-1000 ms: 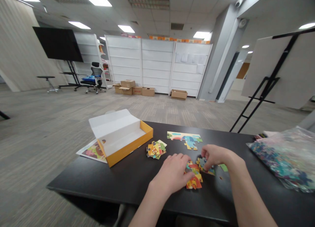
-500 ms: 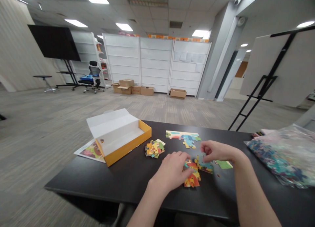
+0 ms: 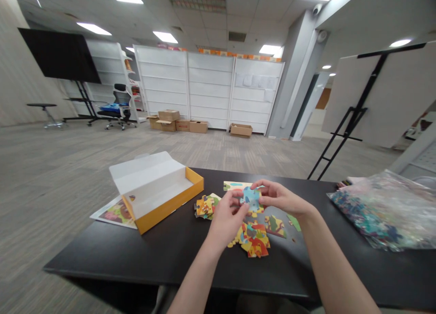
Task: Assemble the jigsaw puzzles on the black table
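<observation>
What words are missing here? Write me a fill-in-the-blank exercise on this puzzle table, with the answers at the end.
The jigsaw piece held between the left hand and the right hand is mostly ____. The open puzzle box has ____ outer walls. A printed picture sheet lies partly under the ____. The clear plastic bag lies toward the ____ end of the black table.

Missing words: blue; yellow; box; right.

The left hand (image 3: 226,216) and right hand (image 3: 281,198) are pinching a blue jigsaw piece (image 3: 251,198) between them, holding it above the black counter (image 3: 102,255) and a heap of colourful jigsaw pieces (image 3: 254,240).
</observation>
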Demonstrator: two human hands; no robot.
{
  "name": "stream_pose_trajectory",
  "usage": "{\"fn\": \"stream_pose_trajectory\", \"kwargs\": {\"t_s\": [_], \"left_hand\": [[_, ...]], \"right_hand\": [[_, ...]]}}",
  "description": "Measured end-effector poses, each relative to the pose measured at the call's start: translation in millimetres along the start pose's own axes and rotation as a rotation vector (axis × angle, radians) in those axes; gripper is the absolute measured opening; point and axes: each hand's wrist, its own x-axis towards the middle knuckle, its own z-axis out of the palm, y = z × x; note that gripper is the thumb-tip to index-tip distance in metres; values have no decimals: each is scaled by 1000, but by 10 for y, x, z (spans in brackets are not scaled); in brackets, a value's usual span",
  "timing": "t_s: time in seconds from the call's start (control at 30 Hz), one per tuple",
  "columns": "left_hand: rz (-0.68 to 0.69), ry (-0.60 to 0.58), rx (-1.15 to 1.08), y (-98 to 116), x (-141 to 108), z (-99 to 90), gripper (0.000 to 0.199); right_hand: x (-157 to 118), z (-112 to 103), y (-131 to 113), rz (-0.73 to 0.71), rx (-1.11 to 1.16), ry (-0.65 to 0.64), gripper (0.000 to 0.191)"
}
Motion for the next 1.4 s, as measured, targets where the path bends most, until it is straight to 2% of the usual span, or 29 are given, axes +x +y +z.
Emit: {"fn": "stream_pose_trajectory", "kwargs": {"t_s": [0.1, 0.27, 0.33, 0.43, 0.6, 0.87, 0.97, 1.2, 1.4], "left_hand": [[-19, -13, 11, -3, -24, 2, 30], [77, -22, 215, 0, -63, -4, 31], [88, -10, 281, 16, -66, -23, 30], [89, -2, 336, 42, -70, -52, 29], [101, -18, 390, 34, -81, -73, 26], [127, -25, 432, 2, -73, -96, 24], [127, -36, 444, 20, -81, -100, 22], [134, -41, 469, 39, -88, -105, 18], [152, -39, 475, 15, -82, -104, 16]], "right_hand": [[8, -44, 33, 11, -20, 1, 48], [12, -314, 237, -13, -197, 364, 45], [4, -469, 367, 67, -297, 473, 42], [4, -638, 544, 208, -370, 537, 37], [53, -691, 720, 306, -410, 539, 31], [58, -839, 909, 309, -616, 516, 34], [51, -862, 929, 333, -663, 494, 36], [69, -776, 910, 387, -830, 540, 42], [63, -701, 822, 348, -941, 489, 31]]}}
